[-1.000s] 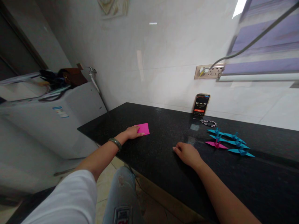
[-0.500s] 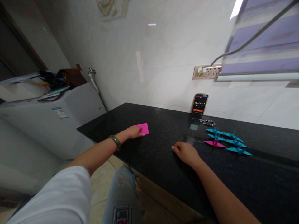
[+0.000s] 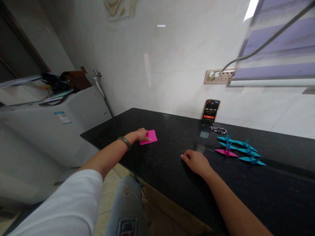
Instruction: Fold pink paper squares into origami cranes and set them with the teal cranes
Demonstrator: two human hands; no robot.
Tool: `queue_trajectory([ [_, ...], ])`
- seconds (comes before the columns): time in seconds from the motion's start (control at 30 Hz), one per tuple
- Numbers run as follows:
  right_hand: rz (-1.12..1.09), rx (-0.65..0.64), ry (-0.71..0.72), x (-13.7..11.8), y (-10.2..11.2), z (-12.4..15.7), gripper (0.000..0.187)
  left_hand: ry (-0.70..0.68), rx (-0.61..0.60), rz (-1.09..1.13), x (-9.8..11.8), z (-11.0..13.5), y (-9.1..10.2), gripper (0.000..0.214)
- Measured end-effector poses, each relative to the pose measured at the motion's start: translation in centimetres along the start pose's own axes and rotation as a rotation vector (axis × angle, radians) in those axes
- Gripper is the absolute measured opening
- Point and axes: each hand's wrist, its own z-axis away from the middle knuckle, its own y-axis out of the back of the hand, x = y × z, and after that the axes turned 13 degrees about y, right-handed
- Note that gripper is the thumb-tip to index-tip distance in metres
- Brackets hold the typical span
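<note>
My left hand (image 3: 140, 134) reaches out to a pink paper sheet (image 3: 150, 136) on the black stone counter (image 3: 172, 183); its fingers pinch the sheet's near left edge. My right hand (image 3: 196, 161) rests on the counter nearer to me, fingers loosely curled, with nothing in it. Several folded paper cranes lie to its right: teal cranes (image 3: 242, 150) and one pink crane (image 3: 226, 151).
A phone (image 3: 211, 110) showing a timer leans against the tiled wall, with a bead bracelet (image 3: 218, 130) in front of it. A wall socket (image 3: 219, 76) with a cable sits above. A white appliance (image 3: 56, 124) with bags on top stands left of the counter.
My left hand has shifted slightly on the pink sheet, and the sheet's near edge has moved with it. My right hand has stayed put. The phone timer has advanced.
</note>
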Motion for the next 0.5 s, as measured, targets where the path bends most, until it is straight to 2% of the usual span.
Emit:
queue_trajectory([
  [0.2, -0.002, -0.002, 0.012, 0.0, 0.0, 0.0, 0.034, 0.184, -0.003, -0.161, -1.2, -2.1, 0.8, 0.075],
  [0.5, -0.015, 0.010, 0.018, -0.3, 0.1, 0.0, 0.033, 0.277, 0.041, -0.143, -2.6, -4.0, 0.4, 0.067],
])
